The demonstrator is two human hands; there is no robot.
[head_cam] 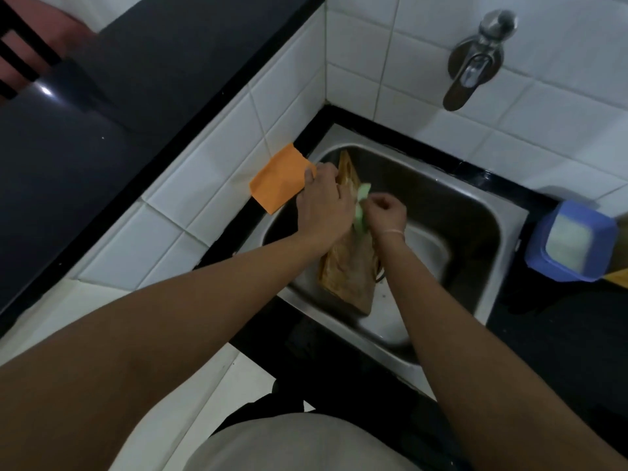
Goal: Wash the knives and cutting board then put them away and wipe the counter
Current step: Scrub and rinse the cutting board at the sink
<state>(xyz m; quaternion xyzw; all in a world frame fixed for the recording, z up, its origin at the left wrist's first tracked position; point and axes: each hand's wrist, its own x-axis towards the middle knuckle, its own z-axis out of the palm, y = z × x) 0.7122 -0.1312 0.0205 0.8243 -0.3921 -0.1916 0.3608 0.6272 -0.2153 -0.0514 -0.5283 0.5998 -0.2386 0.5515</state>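
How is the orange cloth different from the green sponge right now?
The orange cloth lies flat on the tiled ledge beside the sink; the green sponge is over the basin, against the cutting board. The cloth is a wide flat sheet, while the sponge shows as a small strip. The right hand grips the sponge; the left hand holds the board's edge next to the cloth. Both are cleaning items.

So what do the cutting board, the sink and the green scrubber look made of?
Cutting board: wood, likely, brown with grain streaks, matte. Sink: stainless steel, grey with a brushed sheen. Green scrubber: probably sponge or scouring pad; too blurred to tell.
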